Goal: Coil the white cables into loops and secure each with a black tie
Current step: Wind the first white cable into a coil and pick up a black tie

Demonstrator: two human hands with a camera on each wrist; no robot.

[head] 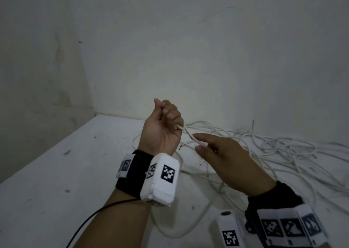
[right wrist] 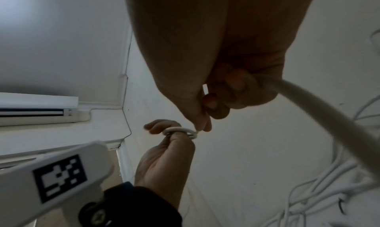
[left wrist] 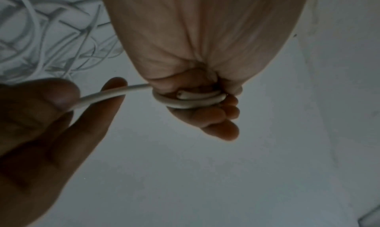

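White cable [left wrist: 185, 102] (coiled round left hand [left wrist: 205, 51])

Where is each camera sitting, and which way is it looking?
Head: worn on the head, looking forward and down at the table and wall; shows both forearms, the left hand and the right hand.
Left wrist: on the left wrist, looking along the left hand's curled fingers, wrapped by the white cable; the right hand's fingers pinch it.
Right wrist: on the right wrist, looking along the right hand toward the left hand and wall.
Shared: all three show both hands on the same cable, with the loose cable pile behind.
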